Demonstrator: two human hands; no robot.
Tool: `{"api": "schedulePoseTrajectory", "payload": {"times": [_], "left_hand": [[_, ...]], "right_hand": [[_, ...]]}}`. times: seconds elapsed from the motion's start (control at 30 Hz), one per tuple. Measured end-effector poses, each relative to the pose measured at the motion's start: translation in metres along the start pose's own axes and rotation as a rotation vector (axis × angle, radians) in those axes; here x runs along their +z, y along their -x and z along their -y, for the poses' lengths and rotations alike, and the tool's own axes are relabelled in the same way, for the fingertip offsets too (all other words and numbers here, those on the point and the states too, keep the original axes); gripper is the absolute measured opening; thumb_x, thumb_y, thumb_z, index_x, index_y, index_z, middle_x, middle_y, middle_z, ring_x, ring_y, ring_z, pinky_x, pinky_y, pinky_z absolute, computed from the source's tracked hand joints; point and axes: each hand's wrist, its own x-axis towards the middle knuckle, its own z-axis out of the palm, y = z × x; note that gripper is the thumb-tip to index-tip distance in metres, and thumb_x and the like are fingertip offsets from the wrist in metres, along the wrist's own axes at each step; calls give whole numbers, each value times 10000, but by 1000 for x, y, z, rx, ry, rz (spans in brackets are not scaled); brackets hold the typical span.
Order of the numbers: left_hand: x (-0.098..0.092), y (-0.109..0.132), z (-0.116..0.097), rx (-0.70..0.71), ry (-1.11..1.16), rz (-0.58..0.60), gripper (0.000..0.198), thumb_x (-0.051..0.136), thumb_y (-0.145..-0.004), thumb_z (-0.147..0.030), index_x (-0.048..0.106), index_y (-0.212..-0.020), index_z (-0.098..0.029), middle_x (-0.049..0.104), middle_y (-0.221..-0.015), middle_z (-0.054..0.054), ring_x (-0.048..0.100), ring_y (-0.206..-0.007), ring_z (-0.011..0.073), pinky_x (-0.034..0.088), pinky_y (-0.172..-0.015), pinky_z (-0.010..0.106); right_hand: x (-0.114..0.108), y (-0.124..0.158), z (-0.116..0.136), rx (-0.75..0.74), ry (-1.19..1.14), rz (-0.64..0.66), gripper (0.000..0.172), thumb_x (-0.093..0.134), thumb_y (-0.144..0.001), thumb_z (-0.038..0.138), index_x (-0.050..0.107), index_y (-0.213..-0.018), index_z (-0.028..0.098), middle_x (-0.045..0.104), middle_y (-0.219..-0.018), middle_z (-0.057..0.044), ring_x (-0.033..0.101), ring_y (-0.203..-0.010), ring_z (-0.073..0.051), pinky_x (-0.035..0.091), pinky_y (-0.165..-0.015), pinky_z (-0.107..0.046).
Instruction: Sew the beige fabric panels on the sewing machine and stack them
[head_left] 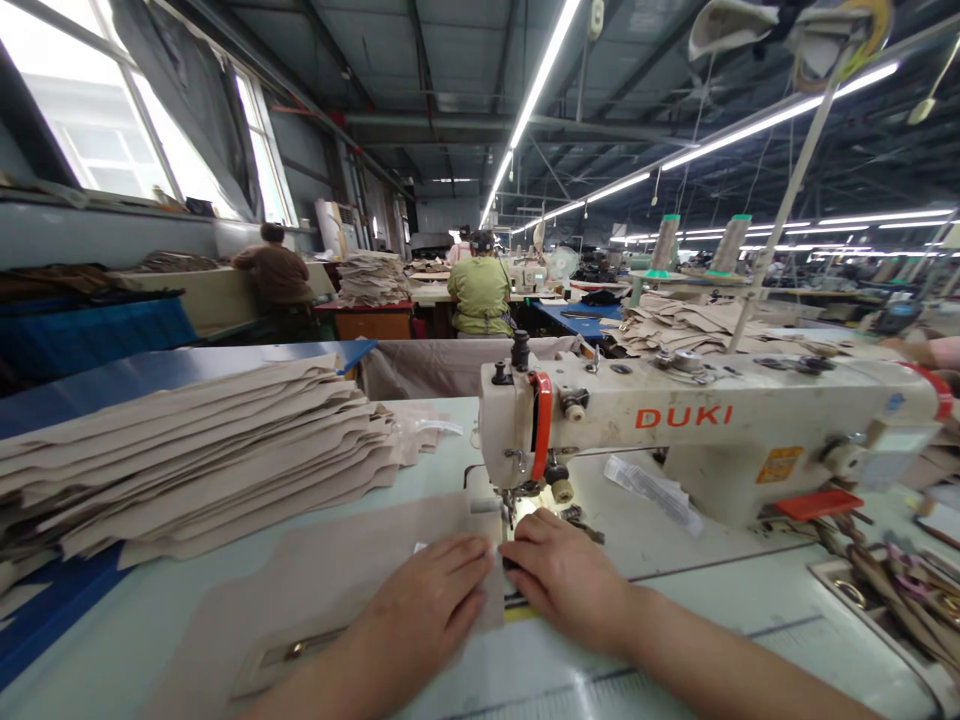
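Observation:
A thin beige fabric panel [300, 560] lies flat on the pale sewing table, its right edge running under the needle area of a white sewing machine [600, 410] marked DUKI. My left hand [427, 600] rests on this panel, fingers stretched out close together and pressing down just in front of the presser foot. On the panel's right edge, my right hand [566, 575] has its fingers curled in a pinch; its fingertips partly hide the edge. The machine lamp lights the spot beyond my fingers. A metal fitting [296, 650] shows beside my left wrist.
A tall stack of beige fabric pieces [225, 450] stands left. A clear plastic strip [652, 490] lies under the machine arm. Straps with metal rings [900, 590] fill a tray at right. Thread cones [664, 245] stand behind; other people [480, 290] sit further off.

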Motion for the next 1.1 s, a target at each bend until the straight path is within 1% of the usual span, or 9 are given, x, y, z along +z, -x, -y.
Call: {"api": "schedulePoseTrajectory", "payload": {"times": [0.1, 0.23, 0.43, 0.57, 0.7, 0.93, 1.1], "left_hand": [[3, 2, 1, -11, -7, 16, 326, 485, -888, -189, 638, -1176, -191, 703, -1158, 72, 665, -1041, 210, 543, -928, 364], [9, -4, -1, -29, -3, 19, 316, 488, -900, -202, 645, -1174, -183, 701, -1163, 82, 666, -1045, 221, 544, -930, 387], [18, -15, -1, -16, 33, 12, 323, 479, -913, -207, 637, -1194, -184, 687, -1192, 89, 651, -1079, 216, 532, -947, 378], [18, -21, 0, -15, 40, 6, 326, 446, -920, -192, 631, -1188, -170, 689, -1184, 90, 642, -1087, 211, 516, -966, 375], [18, -26, 2, -5, 44, 11, 324, 444, -927, -201, 627, -1194, -183, 693, -1178, 80, 643, -1086, 205, 517, -966, 368], [18, -29, 4, 8, 55, -8, 328, 414, -945, -211, 623, -1194, -164, 690, -1179, 85, 646, -1083, 207, 520, -964, 367], [20, -30, 5, 9, 42, -22, 325, 390, -957, -220, 636, -1159, -154, 699, -1156, 88, 651, -1068, 203, 525, -955, 356]], "right_hand": [[7, 0, -3, -31, 27, -33, 135, 514, -930, 182, 648, -948, 181, 619, -897, -59, 538, -892, -207, 445, -850, -316], [9, 2, -6, -41, 47, -72, 151, 505, -935, 170, 654, -910, 171, 624, -868, -60, 539, -876, -206, 449, -843, -318], [8, 3, -12, 1, 53, -64, 149, 505, -936, 164, 654, -935, 177, 627, -914, -65, 543, -912, -208, 450, -862, -325], [8, 3, -15, 38, 57, -59, 164, 494, -951, 186, 649, -899, 181, 615, -892, -54, 537, -895, -202, 448, -846, -314], [7, 2, -16, 60, 80, -49, 155, 509, -949, 190, 652, -889, 175, 617, -892, -50, 539, -869, -195, 442, -832, -311], [6, 1, -16, 76, 74, -34, 151, 512, -949, 184, 661, -955, 162, 627, -926, -59, 537, -869, -191, 431, -832, -315], [6, 0, -17, 87, 80, -49, 149, 514, -949, 193, 661, -951, 170, 625, -917, -52, 534, -860, -191, 422, -818, -315]]}}
